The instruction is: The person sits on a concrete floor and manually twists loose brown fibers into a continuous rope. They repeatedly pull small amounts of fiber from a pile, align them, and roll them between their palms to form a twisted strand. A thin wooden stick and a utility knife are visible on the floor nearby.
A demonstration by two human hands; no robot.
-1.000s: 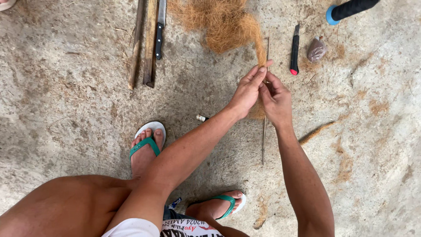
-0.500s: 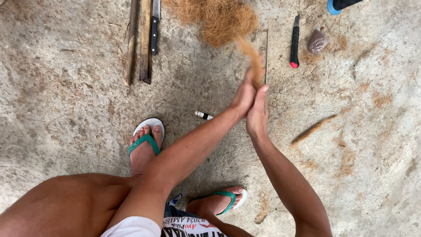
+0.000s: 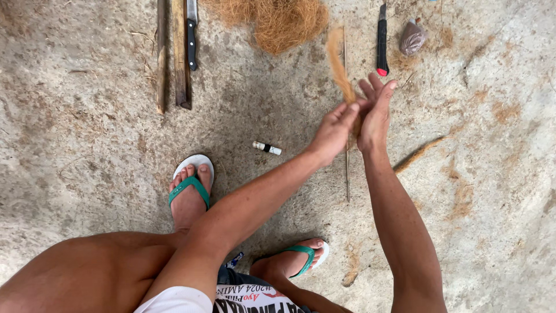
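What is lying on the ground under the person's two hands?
Under the left hand and right hand, which press a fibre strand between them, a thin stick lies on the concrete floor. Its middle stretch is hidden by the hands.

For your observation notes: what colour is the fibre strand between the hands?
Golden brown, like coconut husk: fibre strand, head view.

The floor (image 3: 87, 145) is rough grey concrete, mottled and pitted, dusted with brown fibre scraps. Even daylight falls on it. No walls or furniture show.
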